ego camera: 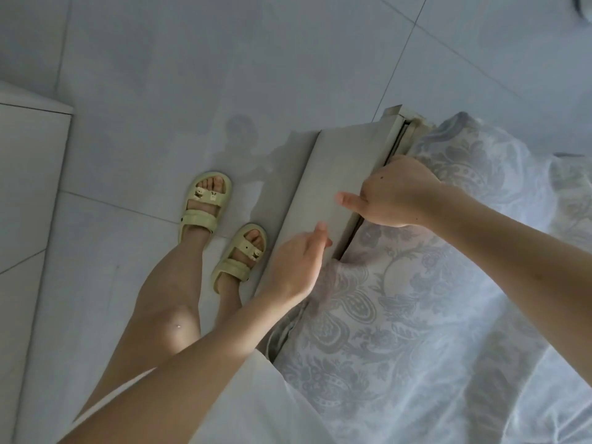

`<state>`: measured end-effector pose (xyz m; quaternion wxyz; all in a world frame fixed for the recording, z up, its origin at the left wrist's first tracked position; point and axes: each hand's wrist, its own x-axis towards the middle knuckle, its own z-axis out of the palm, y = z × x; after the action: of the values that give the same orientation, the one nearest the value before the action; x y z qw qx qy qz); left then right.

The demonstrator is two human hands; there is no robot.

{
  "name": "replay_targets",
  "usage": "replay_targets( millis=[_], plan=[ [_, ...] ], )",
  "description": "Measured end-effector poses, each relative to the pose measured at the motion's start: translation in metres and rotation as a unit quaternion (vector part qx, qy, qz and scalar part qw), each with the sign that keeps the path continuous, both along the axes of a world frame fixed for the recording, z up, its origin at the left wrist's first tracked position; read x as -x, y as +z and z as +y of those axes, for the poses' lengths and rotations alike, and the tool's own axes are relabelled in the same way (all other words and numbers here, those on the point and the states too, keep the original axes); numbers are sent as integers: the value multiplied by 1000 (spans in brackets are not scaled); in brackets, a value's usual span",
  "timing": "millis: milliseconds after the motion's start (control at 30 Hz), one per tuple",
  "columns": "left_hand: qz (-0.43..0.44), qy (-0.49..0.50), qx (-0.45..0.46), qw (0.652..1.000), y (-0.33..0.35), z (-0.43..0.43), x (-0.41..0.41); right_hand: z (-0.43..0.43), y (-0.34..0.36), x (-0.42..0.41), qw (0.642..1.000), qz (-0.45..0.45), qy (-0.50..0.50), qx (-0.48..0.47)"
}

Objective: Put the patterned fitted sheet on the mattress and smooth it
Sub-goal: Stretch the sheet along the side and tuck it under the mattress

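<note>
Sheet (416,315) lying over mattress, right of frame (336,174). Right hand (394,197) reaching into gap near far corner, fingers hidden, so grip cannot be told. Left hand (296,267) hovering apart and nearer, loose, holding nothing. Judging it best tucking hem under corner first, then working nearer, keeping cloth taut.

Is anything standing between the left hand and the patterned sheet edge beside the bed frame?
Nothing visible does. The left hand is right beside the patterned sheet, and the bed frame only runs alongside.
</note>
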<state>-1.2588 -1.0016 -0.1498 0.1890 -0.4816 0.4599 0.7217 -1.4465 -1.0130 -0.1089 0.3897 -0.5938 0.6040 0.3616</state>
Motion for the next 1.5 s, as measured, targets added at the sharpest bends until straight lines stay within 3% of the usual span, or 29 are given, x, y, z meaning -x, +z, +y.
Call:
replay_targets(
  millis=[33, 67, 133, 200, 267, 400, 467, 567, 667, 733, 800, 900, 1167, 1333, 1500],
  plan=[
    [3, -15, 30, 999, 4, 4, -10, 0, 4, 1, 1000, 2, -6, -1],
    [4, -39, 3, 999, 10, 9, -17, 1, 8, 1, 1000, 3, -9, 0],
    [10, -61, -121, 991, 19, 21, -21, 5, 19, 2, 1000, 5, -12, 2],
    [7, -8, -254, 967, 25, 32, -7, 10, 29, 2, 1000, 7, -13, 18],
    [-5, 20, -295, 955, 20, 37, 12, 11, 27, 0, 999, 6, -6, 40],
    [-70, 27, -275, 958, 0, 37, 13, 0, -1, -7, 999, 20, 5, 27],
    [-52, 44, -256, 964, -4, 28, -1, -1, -10, -9, 999, 30, -1, 34],
    [-46, 115, -142, 982, -2, 20, -29, 2, -17, -6, 998, 36, -28, 51],
    [-124, 46, -44, 990, -10, 43, -85, 0, -17, -6, 995, 37, -73, 61],
    [-166, -19, -18, 986, -16, 65, -123, 4, -10, -19, 992, 20, -24, 123],
    [-144, 31, -60, 987, -6, 74, -140, 22, -1, -52, 985, -40, 18, 168],
    [-73, 60, -174, 980, 24, 72, -145, 67, 14, -121, 985, -131, 48, 103],
    [0, 125, -199, 972, 11, 92, -172, 94, -3, -185, 994, -47, 69, -75],
    [35, 115, -298, 947, 13, 107, -185, 90, -10, -194, 987, -27, 31, -158],
    [41, 2, -373, 927, 6, 128, -152, 107, 19, -185, 993, -22, -8, -117]
  ],
)
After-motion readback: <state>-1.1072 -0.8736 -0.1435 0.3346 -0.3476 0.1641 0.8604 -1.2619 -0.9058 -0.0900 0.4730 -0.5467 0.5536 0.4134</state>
